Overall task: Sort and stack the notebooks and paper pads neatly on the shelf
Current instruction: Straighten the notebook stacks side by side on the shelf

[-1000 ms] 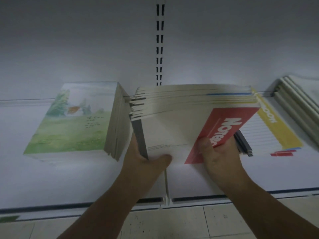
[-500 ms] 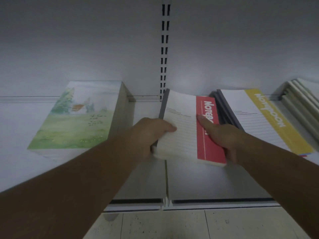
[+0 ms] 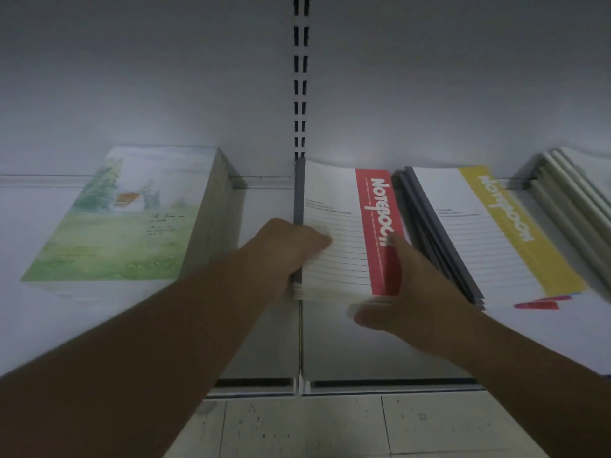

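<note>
The left grip [image 3: 291,249] is wrapped round the grey spine edge of the red notebook stack [image 3: 334,200], fingers curled over the top cover about halfway along its length. Well apart to the left of this grip sits a tall pile of green landscape pads [image 3: 109,226], squared and untouched, with bare shelf [image 3: 264,342] between.

The red notebook stack lies directly between the two grips and touches both. Its long axis runs straight away from the person, spine on the left over the seam in the shelf, far end close under the slotted upright [image 3: 300,94].

The right grip [image 3: 406,292] is on the near right corner, one finger stretched along the red band and the thumb across the front edge. It is blurred, so I cannot tell whether it pinches the corner or only presses flat.

Just right of that grip is the yellow notebook stack [image 3: 489,226]. It is skewed, its near end swung rightward, and its lower books fan out toward the red stack until they almost touch. Farther right, a pale leaning pile [image 3: 568,200] runs out of view.

As I judge it, the stack is being settled, and both grips are equally near. The next move likely turns on the narrow gap on the right, since a push that way would meet the fanned edges.
</note>
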Available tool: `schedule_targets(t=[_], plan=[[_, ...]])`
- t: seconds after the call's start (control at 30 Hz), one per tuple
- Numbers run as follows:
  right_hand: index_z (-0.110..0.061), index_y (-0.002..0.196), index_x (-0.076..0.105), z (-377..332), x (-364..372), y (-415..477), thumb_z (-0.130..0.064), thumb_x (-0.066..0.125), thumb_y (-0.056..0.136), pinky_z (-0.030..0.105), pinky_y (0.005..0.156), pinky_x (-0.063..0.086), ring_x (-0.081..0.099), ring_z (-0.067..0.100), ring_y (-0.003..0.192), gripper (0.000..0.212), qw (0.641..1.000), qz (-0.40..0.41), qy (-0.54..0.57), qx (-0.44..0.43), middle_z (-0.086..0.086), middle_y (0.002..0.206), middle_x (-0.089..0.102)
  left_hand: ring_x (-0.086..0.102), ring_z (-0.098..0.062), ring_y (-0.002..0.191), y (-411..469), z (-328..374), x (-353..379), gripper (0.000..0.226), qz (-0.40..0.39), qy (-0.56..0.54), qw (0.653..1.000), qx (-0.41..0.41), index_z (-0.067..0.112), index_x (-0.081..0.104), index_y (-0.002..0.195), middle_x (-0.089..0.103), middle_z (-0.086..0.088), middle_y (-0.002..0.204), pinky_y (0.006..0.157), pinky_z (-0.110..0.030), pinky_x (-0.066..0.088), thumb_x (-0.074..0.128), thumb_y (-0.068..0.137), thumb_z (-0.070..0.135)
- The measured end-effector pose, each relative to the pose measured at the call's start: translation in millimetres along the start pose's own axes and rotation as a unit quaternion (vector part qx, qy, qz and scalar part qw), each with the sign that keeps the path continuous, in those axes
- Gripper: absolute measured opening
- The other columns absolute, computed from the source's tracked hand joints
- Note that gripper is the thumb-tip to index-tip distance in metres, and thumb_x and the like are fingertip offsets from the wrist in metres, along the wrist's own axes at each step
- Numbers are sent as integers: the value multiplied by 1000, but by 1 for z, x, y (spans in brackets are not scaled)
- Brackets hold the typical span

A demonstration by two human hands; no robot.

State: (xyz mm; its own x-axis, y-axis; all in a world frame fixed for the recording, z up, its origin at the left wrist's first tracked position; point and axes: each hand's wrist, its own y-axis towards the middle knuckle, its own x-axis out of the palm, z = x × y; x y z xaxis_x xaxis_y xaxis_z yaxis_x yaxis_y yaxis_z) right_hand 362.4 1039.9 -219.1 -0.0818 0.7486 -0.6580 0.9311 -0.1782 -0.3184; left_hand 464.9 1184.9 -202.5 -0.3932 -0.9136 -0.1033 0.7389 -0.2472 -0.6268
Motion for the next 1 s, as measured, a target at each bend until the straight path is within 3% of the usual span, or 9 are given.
schedule_targets(t=[0.17, 0.27, 0.4, 0.5, 0.57, 0.67, 0.8, 0.9, 1.0], plan=[[-31, 136, 28, 2, -7, 8, -29, 81, 69, 34, 89, 54, 60, 19, 108, 86, 984, 64, -164, -28, -5, 123, 58, 62, -15, 96, -15, -1, -16, 55, -102, 193, 973, 71, 27, 53, 107, 64, 8, 94, 83, -26, 53, 83, 66, 4], [-29, 139, 24, 0, -7, 9, -32, 79, 74, 37, 92, 51, 60, 21, 111, 86, 980, 52, -192, -21, -3, 127, 56, 61, -7, 84, -18, -24, -7, 103, -32, 374, 906, 195, 28, 5, 148, 59, 10, 99, 59, -13, 50, 76, 76, 11], [-28, 143, 20, -3, -7, 4, -27, 74, 77, 34, 93, 49, 56, 23, 115, 85, 979, 56, -193, -41, 2, 134, 45, 55, 1, 65, -18, -41, -4, 113, 37, 458, 845, 273, 33, -25, 145, 55, 14, 87, 53, -6, 39, 69, 83, 28], [-27, 145, 28, -5, -15, -22, -30, 67, 83, 15, 97, 29, 42, 16, 126, 74, 975, 75, -179, -108, 3, 146, 31, 59, -7, 92, -26, -40, -9, 108, 29, 463, 850, 250, 28, -17, 148, 54, 7, 109, 73, -11, 46, 68, 83, 32], [-16, 134, 50, 2, -35, -38, -32, 64, 83, 8, 93, 24, 46, 16, 122, 56, 960, 168, -156, -161, 11, 137, 49, 25, -27, 141, -45, -38, -4, 106, 49, 542, 805, 236, 22, -15, 149, 22, -9, 152, 112, -30, 27, 67, 83, 35], [-11, 126, 56, 42, -81, -41, -29, 63, 87, 20, 94, 32, 58, 26, 110, 44, 941, 319, -104, -41, 12, 126, 60, 10, -3, 142, -90, -34, 31, 92, 39, 423, 847, 318, 34, 4, 150, 12, 17, 155, 113, -16, 8, 67, 83, 27], [-8, 138, 39, 84, -115, -23, -36, 62, 89, 30, 90, 42, 56, 27, 113, 61, 963, 209, -8, 170, 6, 119, 59, 43, 24, 87, -111, -31, 120, 53, -107, 264, 927, 243, 51, 30, 112, 36, 40, 92, 72, 11, 26, 66, 83, 25], [-8, 126, 53, 105, -111, -9, -60, 63, 73, 32, 90, 46, 59, 29, 108, 75, 964, 187, 28, 184, 9, 119, 62, 54, -7, 111, -76, -37, 174, 52, -21, 172, 964, 203, 28, 41, 115, 53, 10, 114, 87, -22, 50, 62, 68, 23], [-12, 103, 63, 130, -114, -4, -63, 63, 68, 35, 81, 51, 65, 25, 90, 62, 968, 202, 72, 130, 5, 97, 68, 33, -27, 133, -51, -37, 207, 78, 62, 201, 964, 163, 14, 27, 138, 33, -5, 140, 107, -45, 37, 62, 69, 23]])
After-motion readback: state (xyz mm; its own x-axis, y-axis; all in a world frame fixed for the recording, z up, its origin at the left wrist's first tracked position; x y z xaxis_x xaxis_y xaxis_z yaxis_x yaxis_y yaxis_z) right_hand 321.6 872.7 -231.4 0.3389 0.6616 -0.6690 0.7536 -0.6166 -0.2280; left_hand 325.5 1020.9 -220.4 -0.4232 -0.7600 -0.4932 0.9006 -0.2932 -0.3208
